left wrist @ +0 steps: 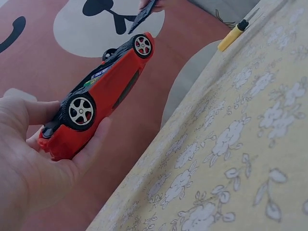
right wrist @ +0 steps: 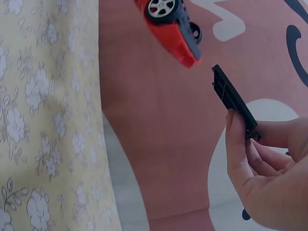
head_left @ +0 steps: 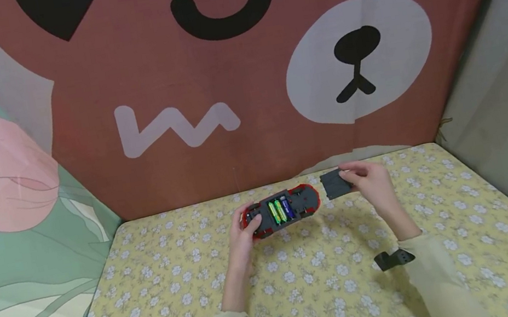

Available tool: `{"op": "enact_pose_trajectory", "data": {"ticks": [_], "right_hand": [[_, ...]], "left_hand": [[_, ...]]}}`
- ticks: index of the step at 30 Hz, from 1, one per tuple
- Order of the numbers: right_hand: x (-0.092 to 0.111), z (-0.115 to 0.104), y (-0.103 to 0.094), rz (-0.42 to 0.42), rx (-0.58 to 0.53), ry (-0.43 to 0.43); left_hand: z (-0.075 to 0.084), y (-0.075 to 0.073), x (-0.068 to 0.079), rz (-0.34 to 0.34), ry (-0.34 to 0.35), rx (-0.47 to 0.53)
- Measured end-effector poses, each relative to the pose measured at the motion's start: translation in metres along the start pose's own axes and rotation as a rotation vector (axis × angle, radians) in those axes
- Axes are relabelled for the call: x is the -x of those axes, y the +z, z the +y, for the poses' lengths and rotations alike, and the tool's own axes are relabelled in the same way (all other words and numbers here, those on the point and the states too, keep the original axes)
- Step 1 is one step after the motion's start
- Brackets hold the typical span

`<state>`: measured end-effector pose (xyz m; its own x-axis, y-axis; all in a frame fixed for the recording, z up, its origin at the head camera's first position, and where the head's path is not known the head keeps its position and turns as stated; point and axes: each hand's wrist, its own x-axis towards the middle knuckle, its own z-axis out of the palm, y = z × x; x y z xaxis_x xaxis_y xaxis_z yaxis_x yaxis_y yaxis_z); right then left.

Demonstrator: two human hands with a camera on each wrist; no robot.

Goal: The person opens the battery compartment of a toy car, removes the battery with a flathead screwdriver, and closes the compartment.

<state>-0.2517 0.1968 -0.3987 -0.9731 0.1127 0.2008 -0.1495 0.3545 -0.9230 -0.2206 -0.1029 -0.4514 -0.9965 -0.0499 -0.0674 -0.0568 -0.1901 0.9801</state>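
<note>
Toy car point(head_left: 300, 205), table point(head_left: 167, 305) beneath it; left grip point(head_left: 242, 233) holds one end. Likely light, rigid. Right grip point(head_left: 371, 179) pinches dark panel point(head_left: 333, 186) beside toy car's free end; probably brittle, hold by edges; edge detail unclear.

The head view is lit by soft light; faint shadows are cast on the tablecloth point(head_left: 324, 286) right of lower centre. The backdrop point(head_left: 269, 95) is dimmed toward the top. Both wrist views are slightly softened.
</note>
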Motion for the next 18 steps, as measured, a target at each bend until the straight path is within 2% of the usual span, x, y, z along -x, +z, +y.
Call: {"op": "enact_pose_trajectory", "data": {"ticks": [5, 12, 18], "right_hand": [[-0.002, 0.006, -0.003, 0.009, -0.012, 0.020], [-0.005, 0.016, -0.005, 0.040, 0.027, 0.106], [-0.008, 0.030, -0.009, 0.028, 0.030, 0.153]], "left_hand": [[-0.002, 0.000, -0.002, -0.002, 0.011, 0.029], [-0.002, -0.001, -0.003, 0.003, 0.011, 0.054], [0.000, 0.001, -0.002, -0.005, 0.017, 0.046]]}}
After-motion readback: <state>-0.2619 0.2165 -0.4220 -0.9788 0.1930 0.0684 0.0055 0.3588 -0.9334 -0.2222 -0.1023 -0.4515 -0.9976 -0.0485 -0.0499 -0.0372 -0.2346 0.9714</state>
